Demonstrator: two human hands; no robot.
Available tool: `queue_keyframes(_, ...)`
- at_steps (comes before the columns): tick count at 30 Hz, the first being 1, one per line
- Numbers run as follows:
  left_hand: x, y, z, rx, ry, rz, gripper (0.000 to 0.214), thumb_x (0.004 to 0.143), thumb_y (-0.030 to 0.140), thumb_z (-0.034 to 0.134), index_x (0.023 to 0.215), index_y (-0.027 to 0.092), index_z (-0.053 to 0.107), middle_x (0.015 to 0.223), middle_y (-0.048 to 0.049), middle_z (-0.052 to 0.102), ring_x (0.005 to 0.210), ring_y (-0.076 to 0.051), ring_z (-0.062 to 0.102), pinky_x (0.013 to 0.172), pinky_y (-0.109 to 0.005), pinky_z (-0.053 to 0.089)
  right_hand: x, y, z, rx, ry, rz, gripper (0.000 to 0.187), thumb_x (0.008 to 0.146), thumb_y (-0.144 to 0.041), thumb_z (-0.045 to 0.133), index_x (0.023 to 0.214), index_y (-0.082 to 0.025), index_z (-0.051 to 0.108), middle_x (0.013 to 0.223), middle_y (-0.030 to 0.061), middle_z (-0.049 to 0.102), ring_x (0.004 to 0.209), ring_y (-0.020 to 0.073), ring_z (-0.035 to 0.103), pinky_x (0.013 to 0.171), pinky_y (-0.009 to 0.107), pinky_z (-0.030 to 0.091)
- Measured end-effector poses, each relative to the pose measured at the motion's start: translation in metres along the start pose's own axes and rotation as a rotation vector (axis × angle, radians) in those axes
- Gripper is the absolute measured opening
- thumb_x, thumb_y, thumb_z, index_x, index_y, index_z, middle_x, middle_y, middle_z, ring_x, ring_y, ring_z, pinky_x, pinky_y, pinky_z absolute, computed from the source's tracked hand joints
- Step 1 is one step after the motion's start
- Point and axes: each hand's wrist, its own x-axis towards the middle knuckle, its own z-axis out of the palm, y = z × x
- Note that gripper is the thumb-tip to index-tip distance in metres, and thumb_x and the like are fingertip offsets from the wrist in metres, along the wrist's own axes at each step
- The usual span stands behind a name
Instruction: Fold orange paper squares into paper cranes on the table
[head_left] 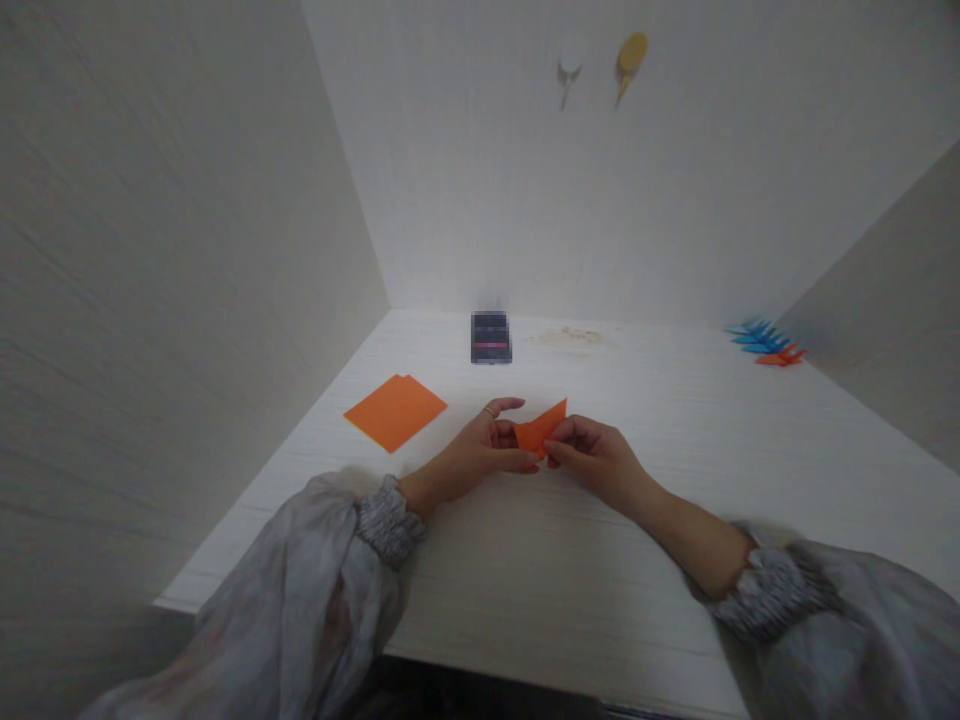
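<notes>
On your side of the dark rectangular object with a pinkish stripe (491, 338), and slightly to its right, you have a small piece of folded orange paper (534, 432) between your hands, one pointed corner standing up. Your left hand (480, 445) grips its left part between thumb and curled fingers, with one finger reaching clear; your right hand (600, 455) pinches its right part between thumb and fingertips. You seem to be working a fold: let the left hand steady the layers while the right lines up the edges, pinching lightly until they meet, then press firmly along the crease. Guard that sharp corner, since thin paper would likely bend there. Left of the dark object and nearer you lie flat, square orange paper sheets (395, 412); far to the object's right sit blue folded paper pieces (756, 336) beside an orange-red folded piece (782, 356).
</notes>
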Motion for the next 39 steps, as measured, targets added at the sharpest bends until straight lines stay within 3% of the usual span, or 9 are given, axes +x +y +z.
queue_keyframes(19, 0.0028, -0.0026, -0.0017, 0.043, -0.009, 0.019, 0.074, 0.054, 0.006, 0.072, 0.114, 0.018, 0.030, 0.090, -0.0076, 0.062, 0.079, -0.016, 0.061, 0.076, -0.033, 0.044, -0.0001, -0.0027, -0.0002, 0.010, 0.019, 0.008, 0.014, 0.065, -0.027, 0.062, 0.067, -0.018, 0.051, 0.056, -0.0037, 0.059, 0.051, 0.0099, 0.056, 0.053, 0.023, 0.043)
queue_keyframes(39, 0.0033, -0.0010, -0.0011, 0.060, -0.017, 0.012, 0.068, 0.055, 0.007, 0.071, 0.110, 0.017, 0.032, 0.081, -0.0046, 0.062, 0.073, -0.014, 0.061, 0.068, -0.028, 0.044, -0.0015, -0.0047, 0.0005, 0.034, 0.054, 0.046, 0.015, 0.064, -0.028, 0.064, 0.065, -0.017, 0.053, 0.053, -0.0023, 0.061, 0.048, 0.0105, 0.056, 0.050, 0.023, 0.044)
